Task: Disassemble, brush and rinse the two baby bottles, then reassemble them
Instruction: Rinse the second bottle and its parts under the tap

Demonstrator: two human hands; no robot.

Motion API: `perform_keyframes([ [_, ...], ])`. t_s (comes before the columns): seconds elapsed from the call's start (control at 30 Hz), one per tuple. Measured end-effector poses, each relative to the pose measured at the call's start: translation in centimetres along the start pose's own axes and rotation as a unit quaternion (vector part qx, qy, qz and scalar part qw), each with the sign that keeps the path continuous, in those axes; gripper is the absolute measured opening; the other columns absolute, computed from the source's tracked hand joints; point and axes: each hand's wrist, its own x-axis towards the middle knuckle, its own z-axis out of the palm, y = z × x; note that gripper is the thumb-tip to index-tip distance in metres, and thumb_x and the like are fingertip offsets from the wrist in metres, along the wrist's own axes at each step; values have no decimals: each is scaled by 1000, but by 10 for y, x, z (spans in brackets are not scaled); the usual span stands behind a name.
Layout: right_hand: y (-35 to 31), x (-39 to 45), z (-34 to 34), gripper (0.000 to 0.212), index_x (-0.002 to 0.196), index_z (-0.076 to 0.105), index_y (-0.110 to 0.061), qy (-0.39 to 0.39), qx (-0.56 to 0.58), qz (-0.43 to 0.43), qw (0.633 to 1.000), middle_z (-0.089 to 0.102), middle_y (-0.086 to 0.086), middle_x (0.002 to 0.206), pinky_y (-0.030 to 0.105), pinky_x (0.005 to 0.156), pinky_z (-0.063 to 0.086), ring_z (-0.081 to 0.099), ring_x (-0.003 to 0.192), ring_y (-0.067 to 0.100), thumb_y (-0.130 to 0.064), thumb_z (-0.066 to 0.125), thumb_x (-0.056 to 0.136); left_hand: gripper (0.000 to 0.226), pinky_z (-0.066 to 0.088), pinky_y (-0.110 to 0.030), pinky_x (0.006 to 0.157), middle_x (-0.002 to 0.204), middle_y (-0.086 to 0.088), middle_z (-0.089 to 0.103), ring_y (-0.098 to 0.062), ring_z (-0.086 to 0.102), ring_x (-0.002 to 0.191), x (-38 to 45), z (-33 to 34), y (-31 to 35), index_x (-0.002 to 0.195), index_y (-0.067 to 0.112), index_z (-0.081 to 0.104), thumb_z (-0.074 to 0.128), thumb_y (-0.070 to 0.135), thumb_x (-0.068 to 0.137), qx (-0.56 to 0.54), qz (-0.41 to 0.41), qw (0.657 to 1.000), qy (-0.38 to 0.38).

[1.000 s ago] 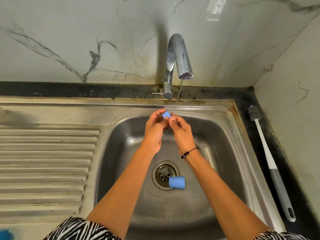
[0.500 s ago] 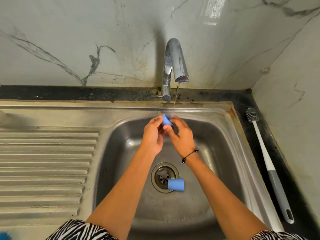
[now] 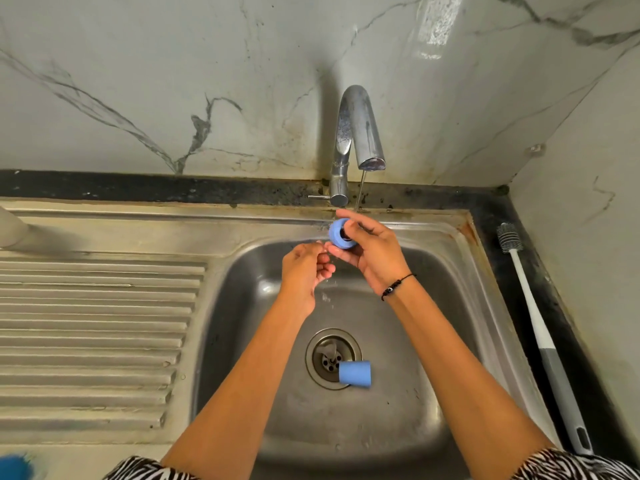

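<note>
While a blue cap (image 3: 354, 374) lies on its side by the drain (image 3: 333, 358), the left hand (image 3: 304, 271) curls loosely, holding nothing; the right hand (image 3: 372, 252) grips a blue ring (image 3: 341, 233) under the tap's (image 3: 356, 133) thin stream.

A small blue bottle ring (image 3: 341, 233), its dark opening turned toward the camera, sits pinched under the thin tap stream, while a blue cap (image 3: 354, 374) lies on its side at the drain's right edge.
</note>
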Motion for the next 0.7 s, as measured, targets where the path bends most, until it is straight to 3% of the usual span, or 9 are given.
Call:
perform_keyframes([
  [0.17,6,-5,-4,22,106,61,0,25,-74,65,995,62,20,101,32,70,59,66,77,24,7,46,91,18,51,-21,56,70,-8,61,-15,56,59,-1,1,-6,82,8,57,45,3,95,16,-23,1000,-5],
  [0.23,5,-5,-5,22,106,61,0,19,-31,48,998,63,16,95,31,69,60,66,76,23,7,45,92,21,51,-21,57,70,-9,61,-15,56,60,-1,0,-9,82,7,58,43,1,95,16,-25,1000,-7],
  [0.33,5,-4,-7,15,102,60,2,43,-24,75,996,61,22,101,32,69,59,65,78,24,4,48,93,19,52,-22,62,71,-8,61,-15,57,63,-2,0,-12,83,7,59,45,2,95,5,-32,999,-9],
  [0.47,5,2,-13,15,93,59,-1,75,78,73,991,63,18,92,33,65,59,67,73,25,-6,46,97,12,55,-24,69,76,-9,63,-16,60,67,-2,2,-10,89,5,60,50,8,95,0,-23,999,-43],
  [0.53,10,2,-13,21,89,58,-4,99,20,71,992,60,18,85,28,52,57,62,65,22,-14,42,100,12,54,-28,76,74,-6,64,-14,61,66,-4,5,-9,89,8,60,51,10,96,23,-15,997,-65],
  [0.6,16,4,-10,28,83,56,-8,107,-51,57,991,56,15,72,23,40,42,52,46,15,-18,37,101,16,51,-31,81,69,-5,62,-13,61,63,-6,11,-9,85,11,60,49,7,96,55,-2,995,-80],
  [0.7,20,14,-6,31,78,54,-18,134,-225,8,965,52,11,72,19,42,31,44,44,10,-24,34,101,20,49,-32,83,75,-7,59,-16,56,70,-7,17,-6,79,11,57,50,1,94,63,15,996,-54],
])
